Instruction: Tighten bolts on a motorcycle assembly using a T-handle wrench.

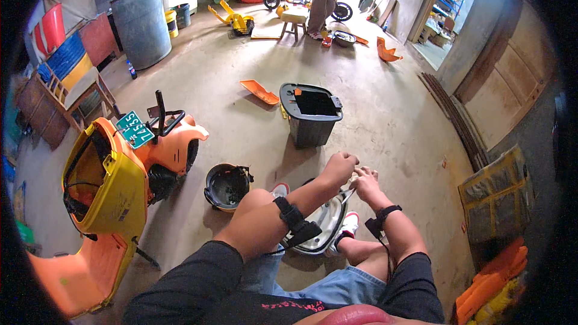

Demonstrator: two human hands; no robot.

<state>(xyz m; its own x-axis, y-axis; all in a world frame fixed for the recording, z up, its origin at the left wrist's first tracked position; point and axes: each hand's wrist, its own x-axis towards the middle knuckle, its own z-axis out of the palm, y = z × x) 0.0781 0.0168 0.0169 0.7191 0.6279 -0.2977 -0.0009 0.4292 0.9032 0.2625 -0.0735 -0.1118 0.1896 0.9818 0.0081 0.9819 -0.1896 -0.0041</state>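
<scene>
An upturned oval shell (325, 224) with a black rim and pale inside, like the underside of a scooter seat, lies between my legs. Above its far edge, my left hand (338, 170) is closed in a pinch; whatever its fingers hold is too small to make out. Close beside it on the right, my right hand (366, 184) has curled fingers around a thin pale strip (348, 195). That strip runs down toward the shell's rim. My forearms hide part of the shell, and both wear black straps.
A black storage bucket (312, 129) stands ahead, beside an orange panel (260, 91). At left are a round black tub (227, 185) and a partly stripped orange-yellow scooter (114, 198). A taped carton (497, 195) leans at right. Another person (323, 0) stands far off near a stool (294, 18).
</scene>
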